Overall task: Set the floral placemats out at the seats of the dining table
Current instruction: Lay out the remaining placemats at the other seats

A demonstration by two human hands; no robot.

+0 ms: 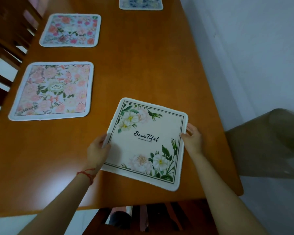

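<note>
- Bare dining table (143, 53) runs wide between the pink placemat (52, 90) and the wall (244, 48).
- Chair backs (8, 48) crowd the left edge.
- A blurred brown shape (270, 141), possibly a seat, blocks the right side.

The desk (143, 65) looks like orange-brown wood with a smooth, semi-gloss finish that throws soft pale reflections near its front edge. The cream placemat (148, 143) looks like matt cloth with a printed face and a fuzzy, towel-like white border. The pink placemat (53, 90), the red-flowered placemat (70, 30) and the blue placemat (140, 3) have the same matt, printed cloth look with pale soft edging. The chairs (10, 36) are darker brown wood, smooth and dull. The wall (253, 48) is matt, painted white. A thin red string bracelet (87, 174) circles the left wrist.
</note>
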